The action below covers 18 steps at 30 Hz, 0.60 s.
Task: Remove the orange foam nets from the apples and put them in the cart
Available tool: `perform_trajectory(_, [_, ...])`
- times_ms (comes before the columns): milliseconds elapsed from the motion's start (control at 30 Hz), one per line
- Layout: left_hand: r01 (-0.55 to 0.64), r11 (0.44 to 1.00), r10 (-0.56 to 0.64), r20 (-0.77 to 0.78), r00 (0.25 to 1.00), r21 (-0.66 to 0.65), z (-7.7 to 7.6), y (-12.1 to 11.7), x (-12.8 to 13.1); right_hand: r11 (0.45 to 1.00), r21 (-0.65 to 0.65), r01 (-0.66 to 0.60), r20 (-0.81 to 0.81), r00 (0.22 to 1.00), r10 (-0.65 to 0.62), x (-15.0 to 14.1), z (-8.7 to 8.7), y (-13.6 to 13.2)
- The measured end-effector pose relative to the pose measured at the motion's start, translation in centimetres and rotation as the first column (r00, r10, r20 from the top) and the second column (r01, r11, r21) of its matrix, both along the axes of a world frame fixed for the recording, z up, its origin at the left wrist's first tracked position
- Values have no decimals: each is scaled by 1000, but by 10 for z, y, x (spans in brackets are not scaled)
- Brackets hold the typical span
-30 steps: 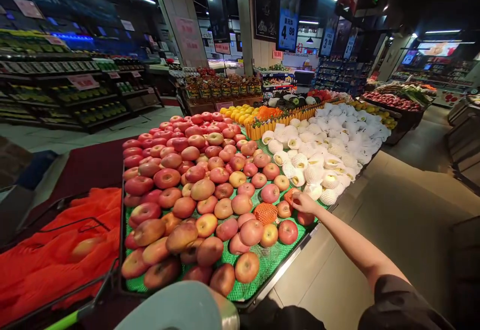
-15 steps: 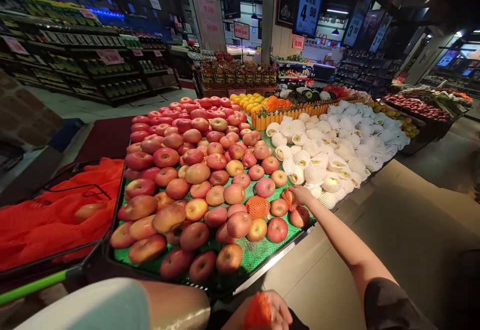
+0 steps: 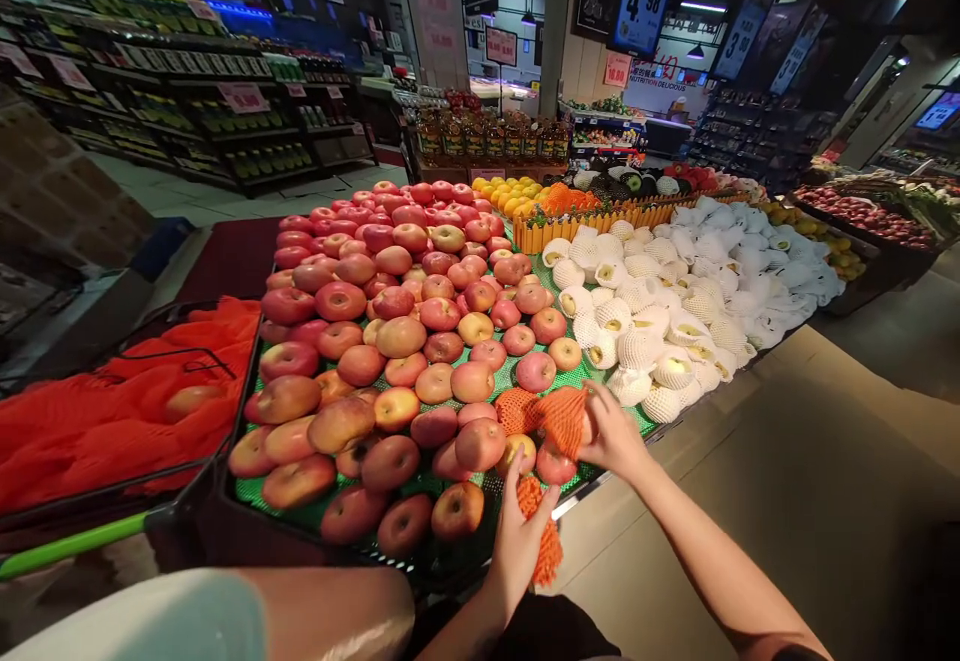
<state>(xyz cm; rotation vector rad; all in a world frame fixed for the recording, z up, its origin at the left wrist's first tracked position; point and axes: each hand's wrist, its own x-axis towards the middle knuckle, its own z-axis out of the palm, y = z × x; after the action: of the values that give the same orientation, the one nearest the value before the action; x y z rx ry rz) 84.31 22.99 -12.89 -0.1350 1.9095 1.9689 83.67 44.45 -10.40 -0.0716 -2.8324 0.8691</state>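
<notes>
Since the left hand (image 3: 517, 541) is clutching a crumpled orange foam-net sleeve (image 3: 547, 549) up close, the right hand (image 3: 616, 433) grips a flared orange mesh wrap (image 3: 562, 419) just farther right, by some round reddish apples (image 3: 480, 444).

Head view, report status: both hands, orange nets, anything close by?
Left hand holding bunched orange net. Right hand gripping another orange net, contents unclear. Loose apples close to both hands.

smooth, faintly glossy apples (image 3: 480, 444), matt, rough-textured orange foam-mesh sleeves (image 3: 564, 423), plastic-looking mesh liner (image 3: 576, 376), smooth floor (image 3: 697, 501)
</notes>
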Motion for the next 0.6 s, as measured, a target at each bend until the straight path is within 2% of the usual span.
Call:
perform_trajectory(67, [-69, 996, 61, -141, 988, -48, 1, 7, -6, 989, -120, -90, -61, 995, 83, 19, -1, -30])
perform_trajectory(133, [-146, 984, 116, -262, 958, -98, 0, 7, -8, 951, -292, -104, -136, 988, 67, 32, -11, -49])
perform_trajectory(200, [-235, 965, 185, -332, 925, -119, 0, 4, -10, 859, -508, -67, -171, 985, -24, 40, -28, -53])
perform_trajectory(233, [-280, 954, 235, -316, 919, -104, 0, 1, -12, 781, -624, -43, -158, 985, -72, 42, -38, -51])
perform_trajectory(267, [-329, 941, 296, -271, 916, -83, 2, -3, -14, 673, -739, -15, -121, 987, -110, 44, -47, -47])
perform_trajectory(333, [-402, 912, 377, -222, 899, -79, 4, -10, -18, 382, -922, 66, 9, 989, -148, 44, -62, -35])
perform_trajectory(367, [-416, 904, 378, -269, 886, -101, 5, -12, -19, 242, -963, 117, 81, 985, -155, 42, -66, -28])
perform_trajectory(400, [-410, 901, 337, -370, 866, -141, 5, -15, -20, 152, -975, 162, 138, 978, -158, 39, -69, -21])
perform_trajectory(433, [-389, 901, 254, -493, 832, -193, 4, -16, -20, 137, -971, 195, 171, 970, -174, 33, -71, -12])
perform_trajectory(467, [-351, 904, 145, -599, 788, -243, 3, -17, -19, 202, -954, 219, 177, 962, -210, 26, -71, -2])
perform_trajectory(500, [-298, 911, 36, -668, 743, -283, 1, -18, -17, 330, -913, 241, 158, 953, -260, 16, -70, 8])
perform_trajectory(567, [-130, 926, -168, -697, 697, -354, -3, -16, -10, 647, -704, 293, 74, 936, -344, -8, -67, 29])
perform_trajectory(600, [-35, 921, -261, -680, 685, -388, -4, -15, -6, 779, -545, 309, 28, 936, -352, -21, -66, 40])
